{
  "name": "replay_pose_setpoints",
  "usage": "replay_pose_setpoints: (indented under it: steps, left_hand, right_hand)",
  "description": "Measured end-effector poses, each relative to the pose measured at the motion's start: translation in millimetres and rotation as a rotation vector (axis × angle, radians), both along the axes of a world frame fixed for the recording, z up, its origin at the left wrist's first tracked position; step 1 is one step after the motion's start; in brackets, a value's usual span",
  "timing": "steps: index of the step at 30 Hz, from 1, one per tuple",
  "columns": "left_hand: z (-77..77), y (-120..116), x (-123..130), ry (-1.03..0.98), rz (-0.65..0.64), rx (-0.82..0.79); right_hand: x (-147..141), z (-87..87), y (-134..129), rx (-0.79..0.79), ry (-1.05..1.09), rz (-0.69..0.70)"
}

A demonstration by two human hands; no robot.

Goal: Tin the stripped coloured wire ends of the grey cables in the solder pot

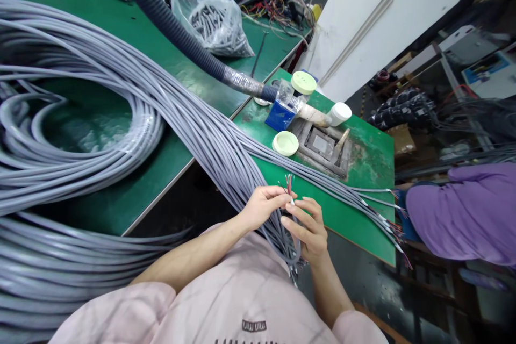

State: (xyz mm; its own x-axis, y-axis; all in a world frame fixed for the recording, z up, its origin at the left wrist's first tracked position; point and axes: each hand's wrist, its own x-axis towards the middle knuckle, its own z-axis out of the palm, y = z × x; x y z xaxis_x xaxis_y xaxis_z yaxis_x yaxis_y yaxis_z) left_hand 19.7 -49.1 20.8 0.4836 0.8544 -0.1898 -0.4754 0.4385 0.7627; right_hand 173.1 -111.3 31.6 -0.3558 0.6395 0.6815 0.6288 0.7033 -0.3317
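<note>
Two flat green tabletops (108, 16) carry long, round grey cables (189, 118), too many to count. Past the left hand (266, 207) and right hand (309, 230) sit two pale green round tubs (285, 143). Between the hands is one grey plastic cable end (292, 202), its thin reddish wires (289, 181) sticking up. The left hand pinches it; the right hand's bent fingers touch it, maybe gripping, I can't tell.

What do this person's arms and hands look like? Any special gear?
No special gear shows: the left hand and right hand wear no gloves, and no watch is visible. The sleeves are pale pink, leaving the forearms bare.
</note>
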Motion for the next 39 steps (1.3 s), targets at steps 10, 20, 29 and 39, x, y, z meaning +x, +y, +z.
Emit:
replay_pose_setpoints:
  steps: [10, 20, 29, 39]
  left_hand:
    - [-1.3, -3, 1, -0.056, 0.01, -0.04]
    - [-2.7, -6, 3, -0.081, 0.026, -0.118]
    - [2.7, -3, 1, 0.018, 0.103, -0.013]
    - [8.5, -2, -2, 0.123, 0.149, 0.061]
  right_hand:
    - [-1, 1.4, 1, -0.002, -0.034, -0.004]
    - [-2, 1.1, 2, -0.009, -0.023, 0.01]
    - [-4, 0.5, 3, -0.003, -0.048, 0.002]
    - [-5, -0.4, 1, -0.04, -0.01, 0.011]
